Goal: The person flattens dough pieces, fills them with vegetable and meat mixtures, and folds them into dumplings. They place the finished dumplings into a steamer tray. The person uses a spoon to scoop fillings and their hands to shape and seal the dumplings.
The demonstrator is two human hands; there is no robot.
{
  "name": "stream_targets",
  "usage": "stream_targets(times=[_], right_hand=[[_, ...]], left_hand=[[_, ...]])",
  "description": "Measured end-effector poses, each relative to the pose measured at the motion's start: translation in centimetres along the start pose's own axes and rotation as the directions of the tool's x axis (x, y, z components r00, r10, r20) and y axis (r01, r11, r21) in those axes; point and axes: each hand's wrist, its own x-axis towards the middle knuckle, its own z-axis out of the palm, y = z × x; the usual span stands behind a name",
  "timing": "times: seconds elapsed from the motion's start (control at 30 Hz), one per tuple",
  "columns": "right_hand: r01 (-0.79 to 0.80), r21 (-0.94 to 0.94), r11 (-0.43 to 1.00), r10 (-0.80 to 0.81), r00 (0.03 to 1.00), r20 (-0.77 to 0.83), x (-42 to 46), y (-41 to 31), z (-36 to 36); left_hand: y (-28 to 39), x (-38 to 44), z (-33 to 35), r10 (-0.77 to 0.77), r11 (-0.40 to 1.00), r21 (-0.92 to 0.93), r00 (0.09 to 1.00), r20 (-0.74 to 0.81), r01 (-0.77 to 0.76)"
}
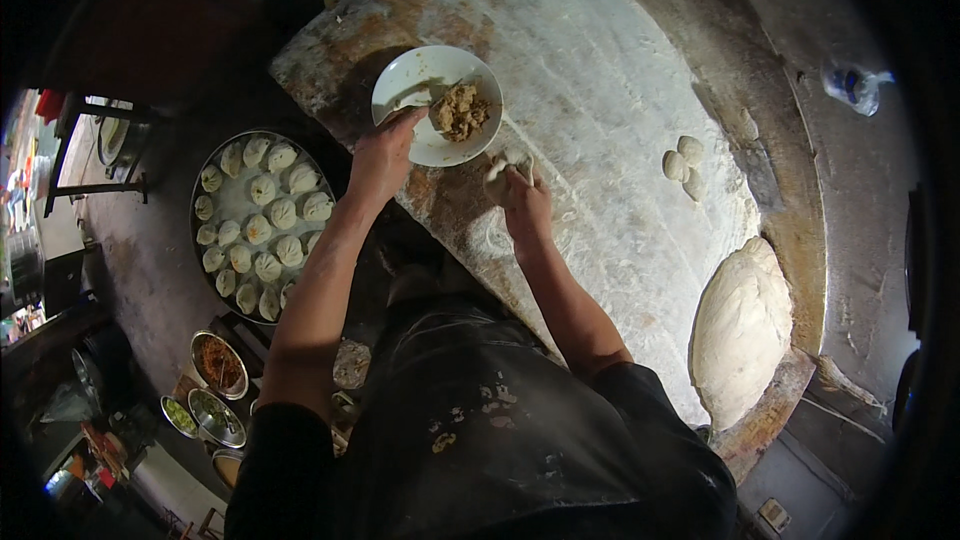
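My left hand (384,154) is at the near left rim of a white bowl (478,75), its fingers over the edge; whether it grips the rim or a tool is unclear. A clump of brown filling (460,112) lies on the bowl's right side. A pale object or patch shows inside the bowl, just beyond my left fingertips. Just below and right of the bowl, my right hand (526,199) holds a thin dough wrapper (496,181), its edge curled up around the fingers. Both hands are over the near left edge of the floured work table (600,112).
A round tray (196,240) of pleated buns stands left of the table. Several small dough pieces (690,151) and a large dough mass (742,334) lie on the right. A metal bowl of orange shredded filling (219,366) and bowls of greens (217,417) stand lower left.
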Motion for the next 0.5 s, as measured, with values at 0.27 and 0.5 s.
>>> stream_targets(times=[0.27, 0.5], right_hand=[[0.178, -0.098, 0.979, -0.186, 0.980, -0.073, 4.3, -0.2, 3.7], [0.173, -0.112, 0.979, -0.179, 0.983, -0.050, 4.0, 0.2, 3.5]], left_hand=[[0.0, -0.4, 0.4, -0.073, 0.997, 0.046, 0.982, 0.176, 0.065], [0.4, -4.2, 1.7, -0.126, 0.962, -0.231, 0.988, 0.090, 0.144]])
